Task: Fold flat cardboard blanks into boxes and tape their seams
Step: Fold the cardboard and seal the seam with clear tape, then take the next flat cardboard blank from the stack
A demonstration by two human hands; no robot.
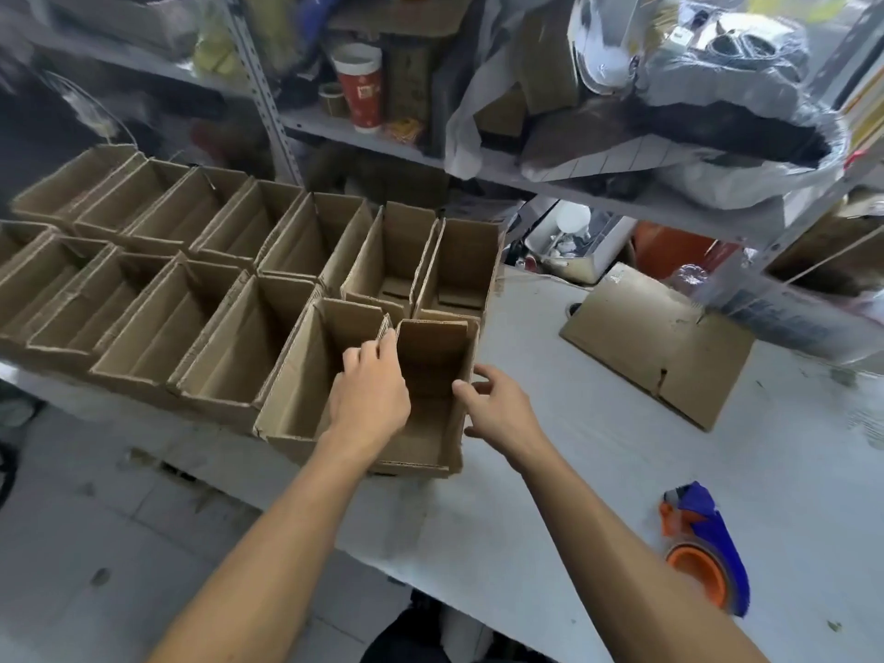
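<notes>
An open-topped brown cardboard box (433,370) stands at the near right end of two rows of finished boxes (201,279) on the white table (598,452). My left hand (370,392) lies over the box's left wall, fingers curled round its top edge. My right hand (497,404) is at the box's right wall, thumb touching the rim, fingers loosely spread beside it. A stack of flat cardboard blanks (657,344) lies on the table to the right. An orange and blue tape dispenser (705,552) rests near the table's front right.
Metal shelving (574,184) crammed with plastic bags, cartons and a red paper cup (361,90) rises behind the table. The boxes overhang the table's left edge above a tiled floor (95,543). A white bin with clutter sits under the shelf.
</notes>
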